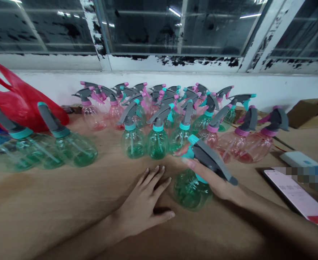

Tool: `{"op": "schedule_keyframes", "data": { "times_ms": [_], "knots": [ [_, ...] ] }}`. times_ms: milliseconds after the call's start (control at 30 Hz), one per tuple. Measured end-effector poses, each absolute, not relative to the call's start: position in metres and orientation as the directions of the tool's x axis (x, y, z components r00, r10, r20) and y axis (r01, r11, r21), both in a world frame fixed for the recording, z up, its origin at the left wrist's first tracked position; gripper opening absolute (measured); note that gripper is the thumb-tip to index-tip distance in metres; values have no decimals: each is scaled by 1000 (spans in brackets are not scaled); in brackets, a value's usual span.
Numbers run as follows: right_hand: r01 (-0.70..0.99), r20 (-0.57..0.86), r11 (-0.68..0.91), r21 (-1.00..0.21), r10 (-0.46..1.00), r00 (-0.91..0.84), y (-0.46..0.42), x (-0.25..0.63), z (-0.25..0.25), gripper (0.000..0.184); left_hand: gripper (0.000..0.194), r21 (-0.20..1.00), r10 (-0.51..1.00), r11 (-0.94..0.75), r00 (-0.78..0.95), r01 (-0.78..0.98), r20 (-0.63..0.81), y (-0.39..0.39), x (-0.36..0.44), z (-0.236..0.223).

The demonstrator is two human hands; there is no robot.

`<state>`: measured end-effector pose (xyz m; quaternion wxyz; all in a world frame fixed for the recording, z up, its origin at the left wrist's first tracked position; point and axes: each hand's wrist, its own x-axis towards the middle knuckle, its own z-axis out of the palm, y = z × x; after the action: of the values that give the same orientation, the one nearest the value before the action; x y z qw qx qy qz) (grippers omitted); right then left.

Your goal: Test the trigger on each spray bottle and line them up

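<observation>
Head camera: a right hand (220, 186) closes around the neck and trigger of a green spray bottle (190, 191), tilted above or on the wooden surface (102, 187), as a left hand (138, 207) lies palm down beside it, fingers spread, gripping nothing.

The bottle is near the front, just ahead of the person, its grey spray head (211, 160) in place. Behind it stand clustered pink and green bottles (157, 142), with more green bottles (77, 151) at left by a red plastic bag (26, 99). All whose tops can be seen wear spray heads, so fitting looks done on those; what remains for any of them cannot be judged from here.

Motion blurs the held bottle, and whether its base touches down is unclear. Back-row bottles overlap, defying a count; the leftmost is cut off by the edge. At right, pixelation masks part of a phone (294, 195).
</observation>
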<state>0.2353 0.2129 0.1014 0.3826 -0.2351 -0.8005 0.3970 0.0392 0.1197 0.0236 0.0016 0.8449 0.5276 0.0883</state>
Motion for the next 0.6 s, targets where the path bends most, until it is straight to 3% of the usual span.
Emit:
{"op": "schedule_keyframes", "data": {
  "times_ms": [600],
  "knots": [
    [63,376,508,-859,708,-598,212,236,98,29,73,98,890,-448,433,889,140,119,40,27]
  ]
}}
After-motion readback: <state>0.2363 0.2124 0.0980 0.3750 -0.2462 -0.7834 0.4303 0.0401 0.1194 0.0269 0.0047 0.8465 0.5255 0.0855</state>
